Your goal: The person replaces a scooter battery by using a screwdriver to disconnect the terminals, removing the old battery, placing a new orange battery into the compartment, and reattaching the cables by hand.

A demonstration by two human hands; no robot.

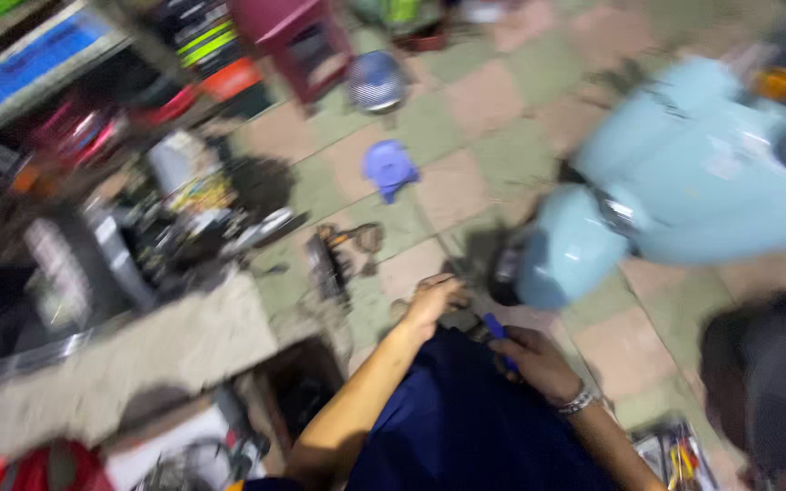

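Observation:
The picture is motion-blurred. My left hand (pixel 431 303) rests on the tiled floor by a small dark part in front of my knee, fingers curled; what it holds is unclear. My right hand (pixel 531 359), with a metal bracelet at the wrist, is closed around a blue-handled tool (pixel 496 331). Both hands sit just above my dark blue trouser leg (pixel 461 418). A light blue scooter (pixel 684 173) stands right beyond them, its front mudguard (pixel 566 250) closest to my hands.
A blue plastic piece (pixel 388 168) lies on the tiles ahead. Dark tools (pixel 334 259) lie left of my hands. Cluttered parts and boxes (pixel 138 209) fill the left side behind a concrete ledge (pixel 120 355). Another person's dark-capped head (pixel 770 382) is at lower right. A red stool (pixel 297 41) stands at the top.

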